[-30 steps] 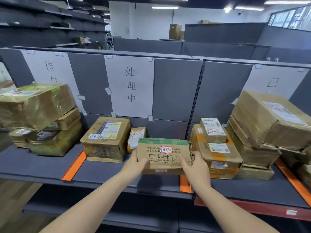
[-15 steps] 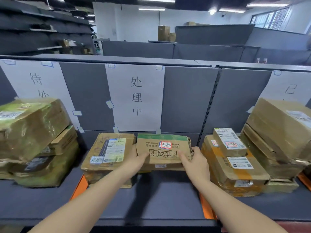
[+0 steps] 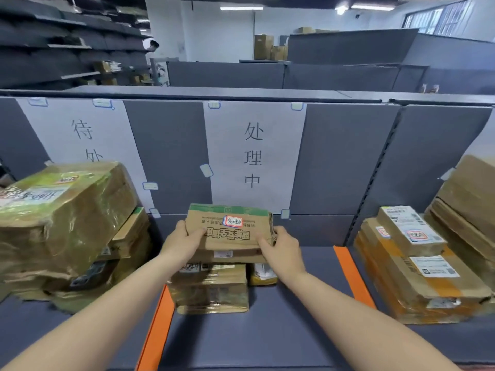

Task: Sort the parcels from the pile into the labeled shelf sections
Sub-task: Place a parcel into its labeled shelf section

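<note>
A flat brown cardboard parcel (image 3: pixel 230 231) with a green top edge and a small red-and-blue sticker sits between both my hands. My left hand (image 3: pixel 182 243) grips its left end and my right hand (image 3: pixel 281 249) grips its right end. It is over a taped brown box (image 3: pixel 211 290) in the middle shelf section, in front of the white paper label (image 3: pixel 253 156) with three black characters. Whether it rests on that box I cannot tell.
Bulky taped parcels (image 3: pixel 61 223) are stacked in the left section under another paper label (image 3: pixel 83 132). Stacked boxes (image 3: pixel 412 266) fill the right section. Orange dividers (image 3: pixel 351 274) mark the sections on the grey shelf (image 3: pixel 281 333). A small yellow packet (image 3: pixel 263 274) lies beside the taped box.
Both hands carried the flat parcel leftward and forward, from beside the taped box to above it. The view has moved closer to the shelf.
</note>
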Available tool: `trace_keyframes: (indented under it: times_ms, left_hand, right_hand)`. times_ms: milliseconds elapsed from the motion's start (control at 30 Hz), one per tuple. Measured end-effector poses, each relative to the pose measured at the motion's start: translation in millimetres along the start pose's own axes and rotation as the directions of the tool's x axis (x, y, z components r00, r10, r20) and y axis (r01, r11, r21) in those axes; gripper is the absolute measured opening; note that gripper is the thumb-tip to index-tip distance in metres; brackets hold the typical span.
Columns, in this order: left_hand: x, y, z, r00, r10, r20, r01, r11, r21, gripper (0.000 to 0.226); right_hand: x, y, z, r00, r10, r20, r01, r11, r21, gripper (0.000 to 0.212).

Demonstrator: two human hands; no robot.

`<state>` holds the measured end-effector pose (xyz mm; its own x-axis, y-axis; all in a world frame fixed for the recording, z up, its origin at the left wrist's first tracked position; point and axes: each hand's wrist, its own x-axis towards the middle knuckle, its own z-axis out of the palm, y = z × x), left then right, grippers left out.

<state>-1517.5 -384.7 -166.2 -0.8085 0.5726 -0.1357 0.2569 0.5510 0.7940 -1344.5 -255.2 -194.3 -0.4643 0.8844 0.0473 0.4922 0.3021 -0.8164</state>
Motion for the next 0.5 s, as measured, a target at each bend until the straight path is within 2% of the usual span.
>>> trace_keyframes:
  times_ms: [267,500]
  left_hand:
    - [34,-33,-28,0.996,-0.080,-0.047,0.078,0.995,-0.055,0.035]
    - [54,-39,-28,0.999,-0.043,-0.018,0.042,0.997,-0.067,0.038]
  right_hand:
    - [11,-18,44,0.995,-0.037,0.089,0.040,0.999,-0.034,0.041]
    - [23,-15,58,0.996,-0.016,0.083,0.018,1.000,-0.023,0.045]
